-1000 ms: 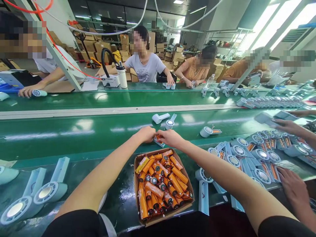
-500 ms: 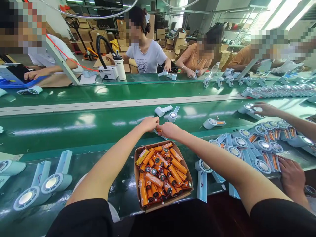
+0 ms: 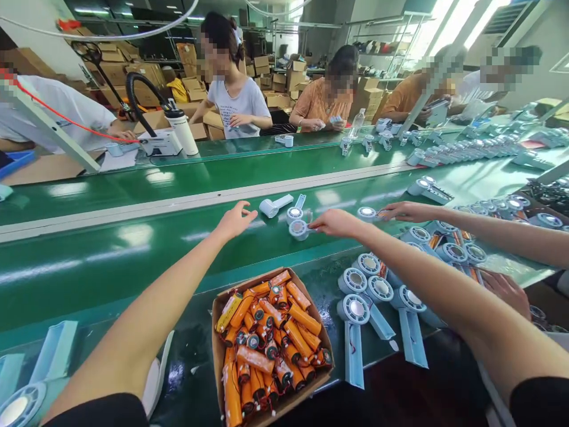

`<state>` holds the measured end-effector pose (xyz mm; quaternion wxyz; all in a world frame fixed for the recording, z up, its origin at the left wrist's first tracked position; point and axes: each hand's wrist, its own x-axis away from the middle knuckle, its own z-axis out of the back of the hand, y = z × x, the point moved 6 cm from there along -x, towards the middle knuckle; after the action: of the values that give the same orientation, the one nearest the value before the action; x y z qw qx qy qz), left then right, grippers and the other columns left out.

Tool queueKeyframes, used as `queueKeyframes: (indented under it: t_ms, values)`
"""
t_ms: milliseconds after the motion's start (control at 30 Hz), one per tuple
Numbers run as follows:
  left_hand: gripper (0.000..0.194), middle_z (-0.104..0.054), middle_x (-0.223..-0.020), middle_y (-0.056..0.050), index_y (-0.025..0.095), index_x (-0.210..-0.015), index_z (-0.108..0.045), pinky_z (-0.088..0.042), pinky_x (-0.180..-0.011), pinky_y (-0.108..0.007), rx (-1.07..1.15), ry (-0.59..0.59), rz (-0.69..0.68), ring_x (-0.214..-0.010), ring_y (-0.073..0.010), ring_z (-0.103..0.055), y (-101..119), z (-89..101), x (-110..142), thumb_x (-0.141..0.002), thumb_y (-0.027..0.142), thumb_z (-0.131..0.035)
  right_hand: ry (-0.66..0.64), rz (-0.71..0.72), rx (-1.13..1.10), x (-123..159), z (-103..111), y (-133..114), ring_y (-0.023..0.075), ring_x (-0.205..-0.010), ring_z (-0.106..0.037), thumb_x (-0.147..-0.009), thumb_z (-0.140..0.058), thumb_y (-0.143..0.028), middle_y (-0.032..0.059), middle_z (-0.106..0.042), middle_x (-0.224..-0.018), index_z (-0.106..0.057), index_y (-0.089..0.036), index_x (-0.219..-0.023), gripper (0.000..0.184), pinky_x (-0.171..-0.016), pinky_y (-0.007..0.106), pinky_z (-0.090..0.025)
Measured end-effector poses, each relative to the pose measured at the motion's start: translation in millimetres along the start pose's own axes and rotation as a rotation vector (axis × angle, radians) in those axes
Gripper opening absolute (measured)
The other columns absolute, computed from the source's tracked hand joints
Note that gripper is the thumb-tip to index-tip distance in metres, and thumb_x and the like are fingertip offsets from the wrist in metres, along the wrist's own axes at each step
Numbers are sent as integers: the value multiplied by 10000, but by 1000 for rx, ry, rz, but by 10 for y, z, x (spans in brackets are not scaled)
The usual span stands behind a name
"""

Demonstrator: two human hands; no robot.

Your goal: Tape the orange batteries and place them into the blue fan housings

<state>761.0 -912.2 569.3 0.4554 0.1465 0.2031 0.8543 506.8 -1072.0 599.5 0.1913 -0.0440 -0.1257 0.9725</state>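
My left hand (image 3: 235, 218) hovers open, fingers spread, over the green conveyor belt (image 3: 111, 255) and holds nothing. My right hand (image 3: 335, 222) reaches left, its fingertips pinched on the handle end of a light-blue fan half (image 3: 300, 229) that lies on the belt. Two more fan parts (image 3: 275, 206) lie just beyond it. Below my arms a cardboard box (image 3: 217, 356) holds several orange batteries with red wires.
A co-worker's hand (image 3: 406, 210) from the right touches another fan part (image 3: 367, 212); their other hand (image 3: 504, 290) rests lower down. Several fan halves (image 3: 355, 308) lie on the near ledge to the right. People sit across the belt, beside a white machine (image 3: 162, 142).
My hands were together working on a fan half with a battery; now they have parted. The left hand has let go and opened, and the fan half lies on the belt. The view shifted right.
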Motion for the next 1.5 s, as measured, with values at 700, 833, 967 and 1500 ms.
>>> queueKeyframes:
  t_ms: [700, 833, 967, 1500]
  values:
    - [564, -684, -1461, -164, 241, -1413, -613, -445, -1183, -480, 69, 39, 8, -1401, -366, -608, 289, -315, -572, -925, 519, -657, -177, 95, 21, -674, -203, -454, 340, -1217, -734, -796, -837, -181, 125, -808, -1262, -706, -231, -1366, 587, -988, 389, -559]
    - [615, -725, -1259, -173, 228, -1369, -583, -543, -1028, -515, 94, 37, -5, -1205, -386, -695, 482, -547, -756, -844, 502, -747, -174, 116, 85, -490, -441, -686, 320, -1215, -733, -918, -804, -360, 129, -785, -1305, -597, -261, -1489, 616, -1026, 416, -555]
    - [587, -629, -1184, -88, 248, -1256, -595, -556, -1027, -419, 130, 62, -121, -1070, -263, -687, 688, -649, -765, -737, 393, -828, -179, 101, 135, -411, -576, -635, 312, -1162, -763, -983, -764, -426, 147, -782, -1299, -528, -239, -1550, 643, -1039, 433, -559]
    - [342, -591, -1387, -115, 213, -1106, -773, -500, -1169, -460, -279, -75, -71, -1211, -274, -627, -1639, 794, 1610, -811, 296, -620, -94, 299, -6, -351, -897, -681, 314, -1045, -792, -990, -687, -242, 122, -833, -1200, -754, -224, -1284, 302, -905, 417, -616]
